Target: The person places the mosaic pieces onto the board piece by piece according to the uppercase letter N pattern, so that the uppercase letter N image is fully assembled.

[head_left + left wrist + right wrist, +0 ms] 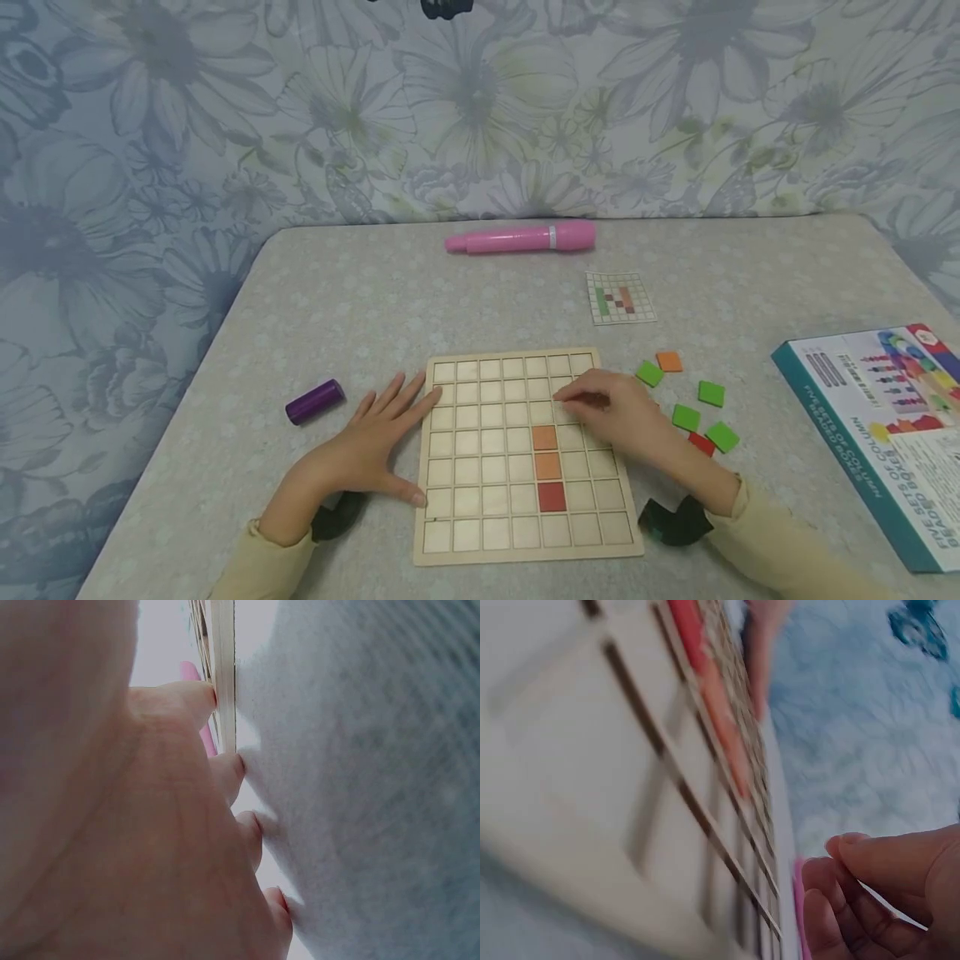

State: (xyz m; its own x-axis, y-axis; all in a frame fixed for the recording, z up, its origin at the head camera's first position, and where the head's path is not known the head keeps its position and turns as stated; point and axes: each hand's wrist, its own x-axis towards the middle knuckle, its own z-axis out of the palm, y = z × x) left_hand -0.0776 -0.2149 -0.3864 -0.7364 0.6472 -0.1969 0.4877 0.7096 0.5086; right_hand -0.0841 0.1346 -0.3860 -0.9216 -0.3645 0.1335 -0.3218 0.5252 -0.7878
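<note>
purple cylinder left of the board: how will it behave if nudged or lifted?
The purple cylinder would probably roll if nudged sideways, since it lies on its curved side on the tabletop. Its glossy highlight suggests it may be slightly slippery. Its straight, undented outline hints it's stiff, not floppy.

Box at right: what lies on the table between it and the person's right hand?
The head view shows green tiles, an orange tile and a red tile lying loose between the right hand and the box.
</note>
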